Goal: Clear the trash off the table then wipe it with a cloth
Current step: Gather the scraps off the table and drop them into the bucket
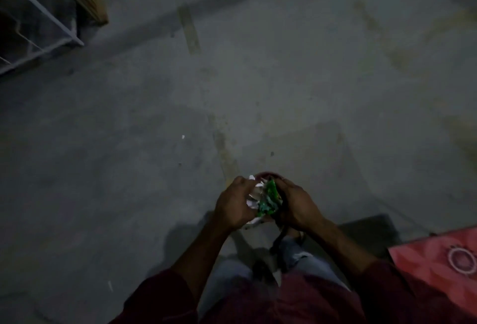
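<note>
Nearest the camera, dark red sleeves (160, 295) and pale trousers (304, 261). Both hands meet in front of the body above a grey concrete floor (129, 130). The left hand (236, 203) curls around crumpled white paper (254, 194); the right hand (296, 206) clasps a green wrapper (268, 200) and a dark strap hanging below. A red patterned surface (438, 259) lies at right. Farther left, a white metal frame (46, 14).

head view, steeply down, floor (258, 86)
</note>
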`<state>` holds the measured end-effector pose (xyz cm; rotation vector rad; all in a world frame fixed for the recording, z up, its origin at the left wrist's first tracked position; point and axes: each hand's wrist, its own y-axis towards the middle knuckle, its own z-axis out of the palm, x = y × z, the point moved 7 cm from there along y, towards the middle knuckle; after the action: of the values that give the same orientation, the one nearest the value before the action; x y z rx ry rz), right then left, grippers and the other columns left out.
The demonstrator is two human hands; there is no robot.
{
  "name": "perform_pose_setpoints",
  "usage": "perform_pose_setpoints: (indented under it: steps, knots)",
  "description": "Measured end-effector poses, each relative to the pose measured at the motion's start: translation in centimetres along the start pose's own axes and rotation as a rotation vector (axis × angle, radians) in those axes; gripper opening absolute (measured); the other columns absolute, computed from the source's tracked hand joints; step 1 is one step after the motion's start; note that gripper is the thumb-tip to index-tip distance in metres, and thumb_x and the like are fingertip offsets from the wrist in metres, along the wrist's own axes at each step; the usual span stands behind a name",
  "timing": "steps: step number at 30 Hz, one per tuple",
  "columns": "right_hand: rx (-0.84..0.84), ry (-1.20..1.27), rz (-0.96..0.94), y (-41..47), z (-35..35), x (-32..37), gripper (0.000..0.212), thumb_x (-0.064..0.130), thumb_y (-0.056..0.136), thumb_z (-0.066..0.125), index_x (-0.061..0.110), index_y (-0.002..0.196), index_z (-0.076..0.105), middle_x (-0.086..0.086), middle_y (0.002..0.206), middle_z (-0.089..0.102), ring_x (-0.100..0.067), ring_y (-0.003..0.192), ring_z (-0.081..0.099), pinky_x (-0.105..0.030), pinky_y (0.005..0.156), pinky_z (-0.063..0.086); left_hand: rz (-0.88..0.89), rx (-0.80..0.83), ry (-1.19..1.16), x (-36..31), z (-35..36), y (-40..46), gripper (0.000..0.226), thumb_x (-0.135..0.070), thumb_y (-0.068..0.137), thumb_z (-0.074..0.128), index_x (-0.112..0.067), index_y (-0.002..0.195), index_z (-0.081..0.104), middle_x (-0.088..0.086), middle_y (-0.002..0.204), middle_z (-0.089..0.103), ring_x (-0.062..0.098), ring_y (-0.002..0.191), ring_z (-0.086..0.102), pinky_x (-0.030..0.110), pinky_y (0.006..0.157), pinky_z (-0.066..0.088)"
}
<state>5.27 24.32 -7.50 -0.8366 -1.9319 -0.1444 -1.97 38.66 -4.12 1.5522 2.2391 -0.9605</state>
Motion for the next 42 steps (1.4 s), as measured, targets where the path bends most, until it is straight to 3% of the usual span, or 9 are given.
perform_pose_setpoints:
  steps: [9,17,21,24,27,34,37,39,42]
  knots:
    - [0.091,-0.020,0.158,9.9,7.0,-14.0,0.078,0.028,0.070,0.088,0.007,0.139,0.059,-0.019,0.133,0.066,-0.037,0.119,0.064,-0.022,0.097,0.042,-0.095,0.121,-0.187,11.5,10.3,11.7,0.072,-0.009,0.067,0.091,-0.005,0.133,0.063,0.024,0.136,0.057,0.035,0.125,0.057,0.012,0.095,0.031]
    - [0.066,0.036,0.307,15.2,17.7,-30.0,0.075,0.030,0.068,0.080,0.009,0.137,0.059,-0.014,0.132,0.067,-0.032,0.119,0.064,-0.023,0.098,0.046,-0.110,0.271,-0.295,26.2,25.3,21.4,0.081,-0.055,0.057,0.080,-0.013,0.125,0.067,0.014,0.130,0.067,0.033,0.119,0.065,0.047,0.099,0.054]
    - [0.040,0.081,0.330,16.9,21.6,-34.8,0.077,0.038,0.071,0.077,-0.001,0.135,0.057,-0.018,0.130,0.067,-0.030,0.117,0.063,-0.003,0.096,0.037,-0.132,0.334,-0.240,31.8,30.3,24.4,0.078,-0.047,0.057,0.080,-0.004,0.121,0.066,0.016,0.125,0.066,0.024,0.113,0.063,0.027,0.085,0.051]
    - [-0.010,0.084,0.380,17.4,23.9,-37.8,0.085,0.047,0.073,0.073,-0.003,0.139,0.053,-0.020,0.134,0.063,-0.036,0.123,0.061,-0.029,0.104,0.049,-0.139,0.333,-0.232,33.9,32.8,26.1,0.069,-0.050,0.061,0.079,-0.014,0.117,0.064,0.012,0.127,0.065,0.024,0.117,0.062,0.038,0.091,0.053]
    - [-0.032,-0.006,0.466,17.6,25.5,-40.0,0.096,0.051,0.071,0.074,0.007,0.151,0.041,-0.022,0.144,0.052,-0.042,0.131,0.051,-0.051,0.105,0.049,-0.154,0.299,-0.228,35.1,34.6,27.1,0.101,-0.078,0.053,0.080,-0.026,0.137,0.053,0.004,0.144,0.056,0.024,0.131,0.055,0.043,0.104,0.051]
    - [0.019,-0.079,0.513,17.4,26.9,-41.0,0.106,0.070,0.075,0.066,0.014,0.158,0.030,-0.021,0.158,0.034,-0.042,0.144,0.037,-0.050,0.117,0.038,-0.026,0.300,-0.196,34.5,36.4,27.4,0.112,-0.066,0.064,0.080,0.001,0.147,0.046,0.022,0.150,0.047,0.037,0.141,0.044,0.028,0.120,0.030]
    - [0.119,-0.163,0.481,17.5,28.0,-41.7,0.094,0.068,0.083,0.053,0.015,0.158,0.031,-0.026,0.160,0.026,-0.048,0.144,0.034,-0.051,0.117,0.037,0.019,0.351,-0.090,34.9,37.4,26.9,0.111,-0.068,0.071,0.077,-0.009,0.156,0.036,0.021,0.163,0.029,0.034,0.151,0.029,0.015,0.116,0.012]
    - [0.203,-0.224,0.466,17.8,29.4,-42.7,0.079,0.054,0.092,0.054,0.013,0.157,0.034,-0.029,0.161,0.024,-0.052,0.142,0.034,-0.054,0.114,0.037,0.082,0.376,-0.037,35.4,38.8,26.4,0.106,-0.075,0.080,0.062,-0.012,0.159,0.030,0.023,0.166,0.019,0.035,0.152,0.030,0.031,0.122,0.028]
    - [0.262,-0.297,0.404,18.2,32.3,-45.1,0.061,0.040,0.097,0.050,0.000,0.143,0.050,-0.034,0.147,0.045,-0.056,0.131,0.045,-0.061,0.107,0.041,0.123,0.407,0.052,37.4,41.8,26.1,0.094,-0.069,0.087,0.051,-0.011,0.158,0.033,0.027,0.164,0.024,0.040,0.138,0.050,0.044,0.101,0.054]
